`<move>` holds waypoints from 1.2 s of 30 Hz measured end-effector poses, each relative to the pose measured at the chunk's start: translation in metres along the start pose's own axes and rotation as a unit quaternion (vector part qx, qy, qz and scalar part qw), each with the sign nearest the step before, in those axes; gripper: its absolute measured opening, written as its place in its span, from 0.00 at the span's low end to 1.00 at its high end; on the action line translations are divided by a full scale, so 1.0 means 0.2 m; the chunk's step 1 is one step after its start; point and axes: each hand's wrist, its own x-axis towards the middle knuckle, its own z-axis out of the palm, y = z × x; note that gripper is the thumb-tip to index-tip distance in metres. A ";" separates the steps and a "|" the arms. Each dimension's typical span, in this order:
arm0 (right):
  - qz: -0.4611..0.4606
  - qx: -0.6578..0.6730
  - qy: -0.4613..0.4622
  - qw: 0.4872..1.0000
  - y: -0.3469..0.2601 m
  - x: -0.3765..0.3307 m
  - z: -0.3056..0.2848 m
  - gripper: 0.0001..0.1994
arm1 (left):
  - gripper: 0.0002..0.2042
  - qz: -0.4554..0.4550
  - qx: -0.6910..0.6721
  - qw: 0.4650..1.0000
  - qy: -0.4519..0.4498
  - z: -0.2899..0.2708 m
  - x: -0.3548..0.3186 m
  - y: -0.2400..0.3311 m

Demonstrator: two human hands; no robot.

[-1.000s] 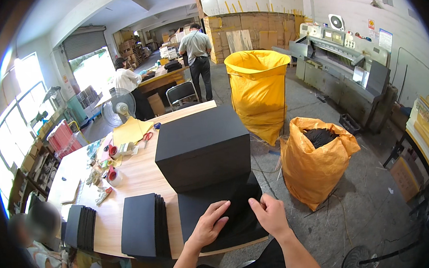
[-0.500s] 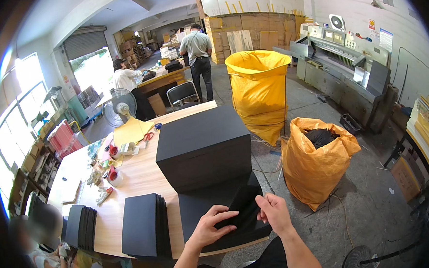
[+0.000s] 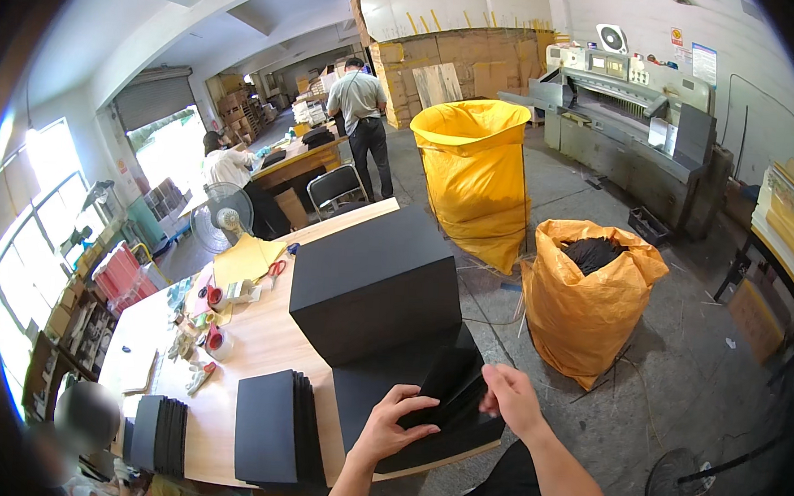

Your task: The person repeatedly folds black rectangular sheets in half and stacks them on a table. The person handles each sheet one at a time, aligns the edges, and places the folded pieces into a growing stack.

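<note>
A pile of black sheets [image 3: 367,392] lies at the near corner of the wooden table, with several sheets lifted and bent up at its right side. My left hand [image 3: 395,425] rests against these raised sheets, thumb and fingers apart. At their right edge is my right hand [image 3: 512,400], its fingers curled together and slightly blurred; what is between the fingertips is hidden. Directly behind stands a tall black block-like stack [image 3: 377,278]. Left of my hands, a smaller black stack [image 3: 266,428] sits near the table's front edge, with another black stack [image 3: 155,435] farther left.
Tape rolls [image 3: 218,342], red scissors [image 3: 276,269] and yellow paper [image 3: 248,260] lie on the table [image 3: 258,330]. To the right stand a yellow bag [image 3: 472,180] and an orange bag [image 3: 587,312] filled with black strips. A floor fan [image 3: 672,482] is at lower right. People work nearby.
My right hand has shifted slightly right and down along the sheets' edge. The left hand stays on the raised sheets. The view has turned a little.
</note>
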 end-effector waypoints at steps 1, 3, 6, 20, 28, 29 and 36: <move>-0.079 -0.140 0.065 0.985 0.00 -0.06 -0.02 0.16 | 0.22 -0.006 -0.003 1.000 0.001 0.00 0.00 0.01; -0.238 -0.316 0.091 0.914 0.02 -0.13 -0.03 0.14 | 0.22 -0.009 0.012 1.000 -0.001 0.00 0.00 0.02; -0.377 -0.420 -0.087 0.821 0.13 -0.21 -0.01 0.12 | 0.22 0.027 0.064 0.997 -0.014 0.01 0.01 0.04; -0.350 -0.426 -0.127 0.825 0.35 -0.26 0.05 0.19 | 0.17 -0.034 0.423 0.868 0.258 -0.16 -0.61 -0.08; -0.354 -0.412 -0.113 0.832 0.56 -0.24 0.00 0.21 | 0.13 0.015 0.329 0.906 0.266 0.13 -0.70 0.37; -0.369 -0.420 -0.115 0.821 0.59 -0.23 0.01 0.21 | 0.15 -0.062 0.292 0.904 0.306 0.19 -0.76 0.31; -0.332 -0.421 -0.119 0.836 0.51 -0.22 0.02 0.21 | 0.22 -0.413 -0.514 0.707 0.255 0.25 -0.80 -0.03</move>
